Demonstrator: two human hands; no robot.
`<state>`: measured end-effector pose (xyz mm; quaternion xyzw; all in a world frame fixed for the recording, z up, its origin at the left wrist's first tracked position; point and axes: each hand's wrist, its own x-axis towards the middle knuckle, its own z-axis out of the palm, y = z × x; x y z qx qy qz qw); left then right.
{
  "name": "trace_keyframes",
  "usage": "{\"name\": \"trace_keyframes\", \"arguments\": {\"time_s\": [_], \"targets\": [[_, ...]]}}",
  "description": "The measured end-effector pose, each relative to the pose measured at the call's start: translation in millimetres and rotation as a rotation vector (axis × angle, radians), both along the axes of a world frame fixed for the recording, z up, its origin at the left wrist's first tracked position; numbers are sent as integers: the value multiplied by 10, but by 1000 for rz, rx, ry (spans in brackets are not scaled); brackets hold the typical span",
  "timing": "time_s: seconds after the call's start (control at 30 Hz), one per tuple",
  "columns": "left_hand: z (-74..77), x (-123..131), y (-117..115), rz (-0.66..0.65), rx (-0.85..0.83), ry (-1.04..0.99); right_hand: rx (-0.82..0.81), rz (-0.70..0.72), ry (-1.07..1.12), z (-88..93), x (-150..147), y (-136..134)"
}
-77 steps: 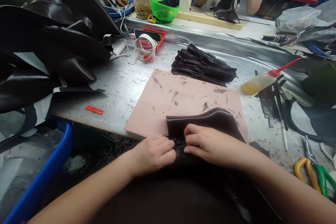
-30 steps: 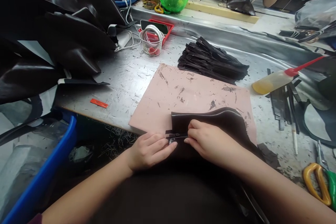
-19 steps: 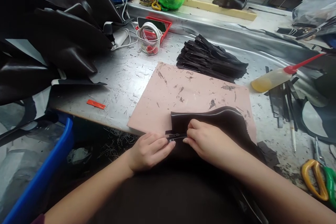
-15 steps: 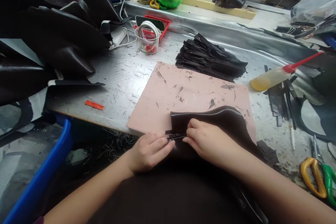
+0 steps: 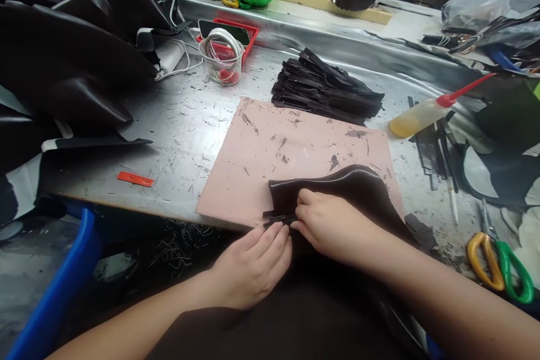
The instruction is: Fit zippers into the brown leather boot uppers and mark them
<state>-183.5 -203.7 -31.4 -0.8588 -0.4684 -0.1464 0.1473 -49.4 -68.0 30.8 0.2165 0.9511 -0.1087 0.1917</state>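
Left hand [image 5: 253, 264], pinched shut earlier, now lies with its four fingers [image 5: 274, 236] stretched nearly flat. The tips press the zipper [image 5: 276, 217] end and grip nothing. Right hand [image 5: 331, 225]: fingers curled, tips nipping the zipper just beside the left fingertips. Leather piece [image 5: 354, 185]: one, dark, on the near edge of the pink board [image 5: 295, 146], zipper at its left corner. Also, left to right: one orange tab [image 5: 135, 179], one clear cup [image 5: 221, 64], one stack of black strips [image 5: 324, 87], one glue bottle [image 5: 417, 118], one pair of scissors [image 5: 498, 259].
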Motion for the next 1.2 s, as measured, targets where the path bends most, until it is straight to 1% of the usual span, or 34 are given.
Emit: {"name": "trace_keyframes", "arguments": {"time_s": [0.13,0.2,0.27,0.37,0.47,0.53,0.6,0.63,0.73,0.8,0.97,1.1,1.2], "targets": [[-11,-27,17,-16,48,38,-134,44,35,139,48,21],[-10,-44,38,-29,70,32,-164,52,32,182,42,40],[-12,-58,56,-34,84,19,-138,18,10,180,10,59],[-22,-60,66,-30,84,9,-55,-36,-37,116,-55,61],[-35,-33,68,-14,72,32,-4,-39,-69,70,-93,22],[-40,-9,77,3,81,49,39,-48,-102,92,-79,12],[-38,11,97,13,89,57,95,-61,-158,159,-29,51],[-34,18,110,11,90,60,98,-70,-186,201,7,90],[-20,23,157,0,86,82,-6,-120,-213,309,126,240],[-16,19,183,-6,84,102,-59,-152,-202,329,179,313],[-42,19,209,-19,54,123,-65,-198,-186,243,208,343],[-43,51,224,17,93,102,-158,-269,-131,174,244,359],[-11,75,252,9,109,123,-233,-305,-73,134,279,378]]}}
